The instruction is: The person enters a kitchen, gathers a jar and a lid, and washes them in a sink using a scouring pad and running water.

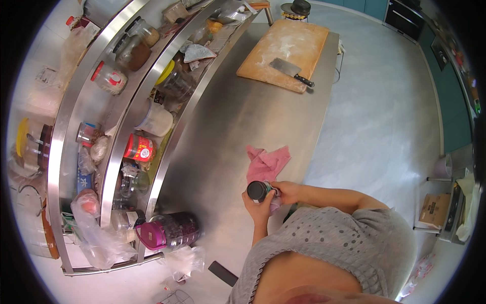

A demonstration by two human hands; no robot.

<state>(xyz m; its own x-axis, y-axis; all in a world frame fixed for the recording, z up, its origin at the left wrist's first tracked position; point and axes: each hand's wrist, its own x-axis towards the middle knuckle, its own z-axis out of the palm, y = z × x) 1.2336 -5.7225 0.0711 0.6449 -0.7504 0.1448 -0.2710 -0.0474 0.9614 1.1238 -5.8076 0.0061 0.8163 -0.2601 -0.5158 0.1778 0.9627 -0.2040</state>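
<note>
A small jar with a black lid [257, 190] is held over the steel table, its lid turned up towards me. My left hand [259, 206] wraps around the jar's near left side. On the other side, my right hand [287, 192] grips it too. A pale purplish cloth [275, 205] hangs by the jar, between the hands; which fingers touch it is hard to see. Just beyond lies a crumpled pink cloth [267, 162] on the steel tabletop [231, 125].
A floured wooden board [292, 41] with a cleaver [286, 67] on it lies at the table's far end. Steel shelves [190, 102] of jars line the left. A purple-lidded jar [178, 230] and a dark phone-like slab [223, 273] are at the near left.
</note>
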